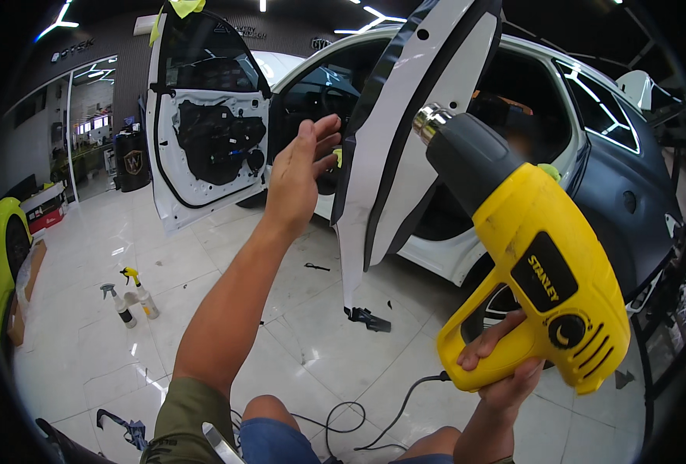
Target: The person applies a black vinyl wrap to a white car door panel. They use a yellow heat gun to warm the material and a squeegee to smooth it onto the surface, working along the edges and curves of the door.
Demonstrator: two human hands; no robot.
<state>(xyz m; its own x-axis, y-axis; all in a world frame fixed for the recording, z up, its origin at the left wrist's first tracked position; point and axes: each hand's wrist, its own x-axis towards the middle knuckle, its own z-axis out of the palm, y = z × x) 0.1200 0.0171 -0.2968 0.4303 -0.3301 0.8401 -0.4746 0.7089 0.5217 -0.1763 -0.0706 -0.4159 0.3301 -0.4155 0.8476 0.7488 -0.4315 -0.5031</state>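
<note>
My right hand (505, 363) is closed around the handle of a yellow and dark grey heat gun (559, 232), whose metal nozzle (434, 120) points up-left at a white car door (397, 155), seen nearly edge-on with dark strips along it. My left hand (302, 170) is raised just left of that door’s edge, fingers stretched and holding nothing; whether the fingertips touch the door is unclear. A black cord (405, 402) runs from the heat gun down across the floor near my knees.
Another open door (211, 147) stands left, its inner panel exposed; the car’s dark rear quarter (621, 201) is right. Two spray bottles (148, 301) stand on the tiled floor, a black part (370, 321) lies below the near door, and a lime car (6, 255) sits far left.
</note>
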